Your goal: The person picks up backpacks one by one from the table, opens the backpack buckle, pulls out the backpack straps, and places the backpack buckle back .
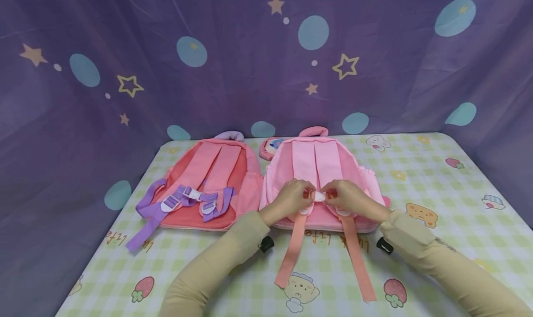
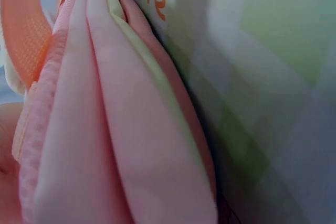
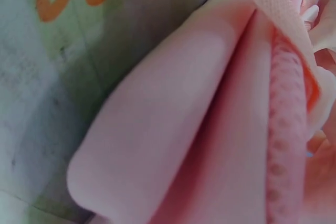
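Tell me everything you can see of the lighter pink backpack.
The pale pink backpack lies on the checked cloth, strap side up, its darker pink handle at the far end. Its back panel looks like mesh. Two broad shoulder straps run down it, with peach webbing tails trailing onto the cloth. The left hand and right hand pinch at a white buckle between the straps; whether it is fastened is unclear. The coral backpack sits close beside it.
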A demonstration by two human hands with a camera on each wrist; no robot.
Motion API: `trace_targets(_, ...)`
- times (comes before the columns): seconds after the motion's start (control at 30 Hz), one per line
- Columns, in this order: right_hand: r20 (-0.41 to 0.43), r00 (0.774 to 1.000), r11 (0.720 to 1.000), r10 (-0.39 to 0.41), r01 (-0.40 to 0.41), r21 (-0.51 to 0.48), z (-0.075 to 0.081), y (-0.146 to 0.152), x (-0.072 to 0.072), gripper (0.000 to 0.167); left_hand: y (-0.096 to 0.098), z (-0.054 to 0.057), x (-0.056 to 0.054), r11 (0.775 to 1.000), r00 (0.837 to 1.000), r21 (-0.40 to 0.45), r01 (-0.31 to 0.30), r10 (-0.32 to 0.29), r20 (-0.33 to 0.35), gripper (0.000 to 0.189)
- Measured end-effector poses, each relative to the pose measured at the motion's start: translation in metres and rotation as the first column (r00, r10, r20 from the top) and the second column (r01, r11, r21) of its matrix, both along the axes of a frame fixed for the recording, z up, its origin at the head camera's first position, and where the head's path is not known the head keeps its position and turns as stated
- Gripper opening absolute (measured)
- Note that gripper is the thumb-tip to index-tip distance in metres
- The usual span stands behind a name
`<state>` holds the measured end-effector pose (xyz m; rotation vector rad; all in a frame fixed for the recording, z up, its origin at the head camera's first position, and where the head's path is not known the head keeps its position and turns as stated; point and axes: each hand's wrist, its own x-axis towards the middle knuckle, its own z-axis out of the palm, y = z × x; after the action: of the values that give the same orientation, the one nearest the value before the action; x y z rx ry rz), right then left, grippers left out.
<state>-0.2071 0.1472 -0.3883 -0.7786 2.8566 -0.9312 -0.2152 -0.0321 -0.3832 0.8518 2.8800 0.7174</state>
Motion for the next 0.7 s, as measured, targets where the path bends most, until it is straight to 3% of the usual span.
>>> trace_targets(0.7, -0.086, 0.995, 0.997, -0.044, 0.049, 0.060, -0.0085, -0.0087, 0.0003, 0.021, 0.0018, -0.0091, 0.0001, 0.999, 0.994, -0.031, -0.020, 0.017, -0.105, 0.022)
